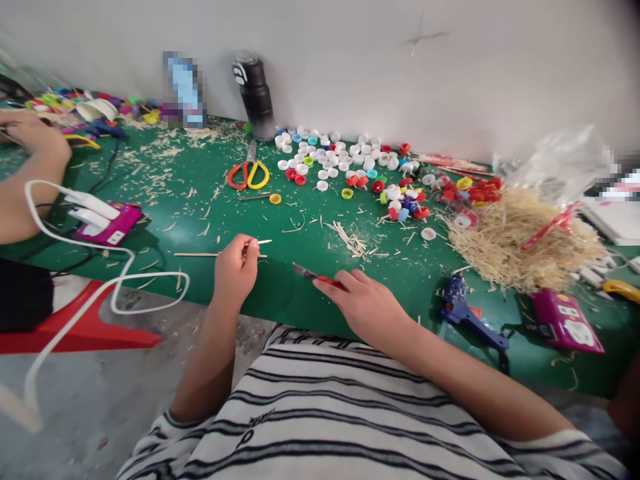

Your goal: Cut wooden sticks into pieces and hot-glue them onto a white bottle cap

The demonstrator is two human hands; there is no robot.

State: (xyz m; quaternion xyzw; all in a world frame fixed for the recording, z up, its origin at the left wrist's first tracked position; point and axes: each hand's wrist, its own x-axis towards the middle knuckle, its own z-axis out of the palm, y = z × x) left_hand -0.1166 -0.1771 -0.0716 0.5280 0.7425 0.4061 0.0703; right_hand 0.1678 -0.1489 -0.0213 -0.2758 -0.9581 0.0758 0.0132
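Left hand: The left hand (236, 270) is curled up over the near side of the green surface (287, 303), thumb on top.
Left grip: Tight, pinching a thin stick (265, 241).
Right hand: The right hand (370, 310) reaches in from the near right, palm down, fingers bent.
Right grip: Tight around a small knife (306, 271), its blade pointing left.
Hard to see: Fingers hide most of the pinched stick and part of the knife. A long stick (196, 254) goes behind the left hand; I can't tell if it's held.
Pinched stick: Pale, with a pointy end poking out right.
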